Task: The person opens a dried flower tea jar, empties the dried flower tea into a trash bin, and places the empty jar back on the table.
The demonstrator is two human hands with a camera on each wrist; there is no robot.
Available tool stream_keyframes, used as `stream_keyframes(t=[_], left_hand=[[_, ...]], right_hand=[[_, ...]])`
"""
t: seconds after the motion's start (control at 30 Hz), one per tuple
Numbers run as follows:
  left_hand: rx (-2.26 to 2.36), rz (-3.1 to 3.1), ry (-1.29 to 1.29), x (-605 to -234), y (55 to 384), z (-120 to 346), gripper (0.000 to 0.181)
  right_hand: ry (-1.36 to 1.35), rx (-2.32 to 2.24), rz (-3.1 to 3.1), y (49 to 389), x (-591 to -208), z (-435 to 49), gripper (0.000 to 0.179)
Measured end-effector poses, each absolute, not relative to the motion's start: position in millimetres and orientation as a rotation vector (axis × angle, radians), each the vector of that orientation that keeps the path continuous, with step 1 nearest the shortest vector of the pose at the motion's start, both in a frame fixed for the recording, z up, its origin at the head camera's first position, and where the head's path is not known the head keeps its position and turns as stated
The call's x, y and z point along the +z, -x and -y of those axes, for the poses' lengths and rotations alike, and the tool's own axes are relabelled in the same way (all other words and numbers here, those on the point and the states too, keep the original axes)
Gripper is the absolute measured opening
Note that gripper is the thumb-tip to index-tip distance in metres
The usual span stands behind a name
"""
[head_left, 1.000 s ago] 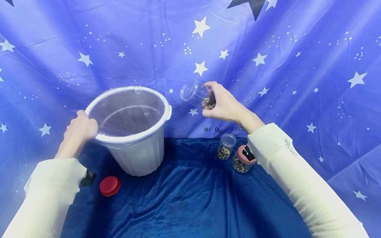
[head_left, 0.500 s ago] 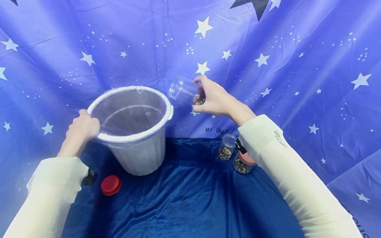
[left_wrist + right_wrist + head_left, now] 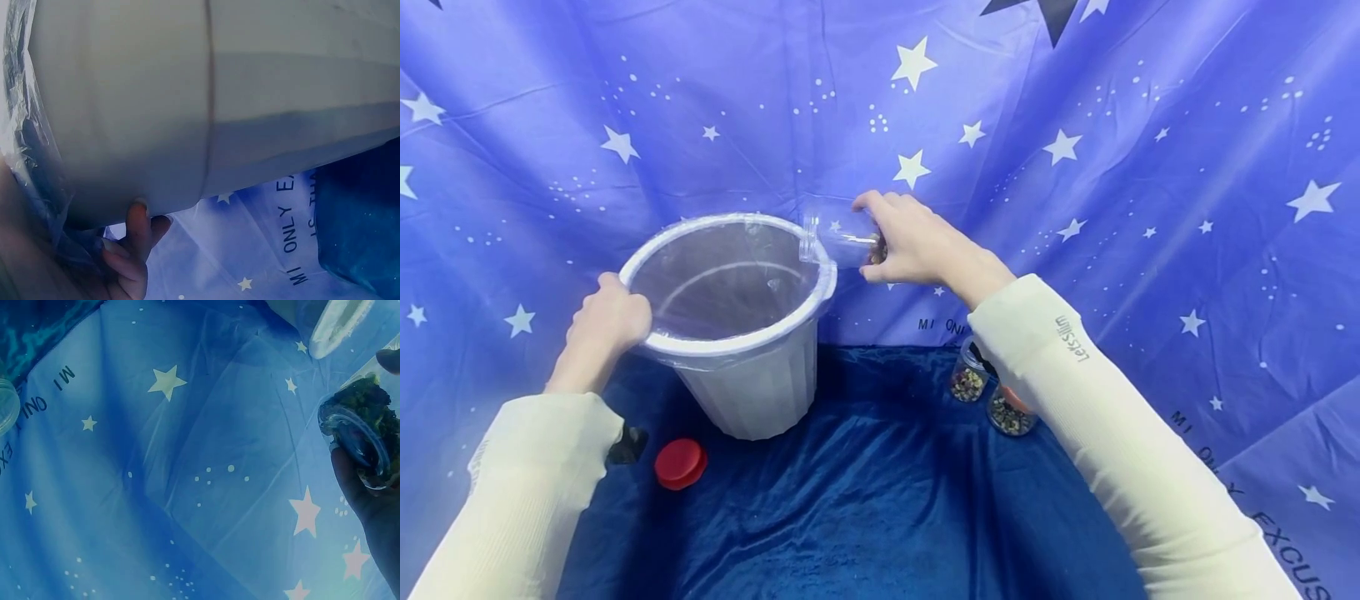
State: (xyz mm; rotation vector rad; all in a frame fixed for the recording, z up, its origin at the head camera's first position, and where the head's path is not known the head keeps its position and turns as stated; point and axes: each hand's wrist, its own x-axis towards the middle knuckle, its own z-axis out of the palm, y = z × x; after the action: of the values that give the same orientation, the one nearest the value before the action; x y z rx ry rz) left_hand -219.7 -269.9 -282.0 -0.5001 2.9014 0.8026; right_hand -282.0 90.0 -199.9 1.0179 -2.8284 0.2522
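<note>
My left hand (image 3: pixel 610 318) grips the left rim of a white bucket (image 3: pixel 752 392) lined with a clear plastic bag. In the left wrist view, fingers (image 3: pixel 139 231) curl under the bucket's edge, with crinkled clear film beside them. My right hand (image 3: pixel 913 242) holds a clear jar (image 3: pixel 838 237) lying nearly on its side. Its uncapped mouth overlaps the bucket's right rim in the head view. Dried bits of brown and green (image 3: pixel 362 403) sit at the jar's base end, near my palm.
A second clear jar (image 3: pixel 968 382) with dried mix stands on the dark blue cloth (image 3: pixel 865 500). Beside it, a jar with a pinkish-orange lid (image 3: pixel 1011 412) is partly behind my right sleeve. A red lid (image 3: pixel 681 464) lies left, near the bucket. A starry curtain hangs behind.
My right hand has carried the jar leftward to the bucket's rim, tipping it closer to level. My left hand and the bucket have stayed in place.
</note>
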Motion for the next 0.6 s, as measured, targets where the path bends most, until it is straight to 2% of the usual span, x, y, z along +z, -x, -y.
stream_keyframes(t=[0.6], left_hand=[[0.809, -2.896, 0.513, -282, 218, 269, 0.067]], right_hand=[[-1.019, -0.074, 2.833, 274, -206, -67, 0.077]])
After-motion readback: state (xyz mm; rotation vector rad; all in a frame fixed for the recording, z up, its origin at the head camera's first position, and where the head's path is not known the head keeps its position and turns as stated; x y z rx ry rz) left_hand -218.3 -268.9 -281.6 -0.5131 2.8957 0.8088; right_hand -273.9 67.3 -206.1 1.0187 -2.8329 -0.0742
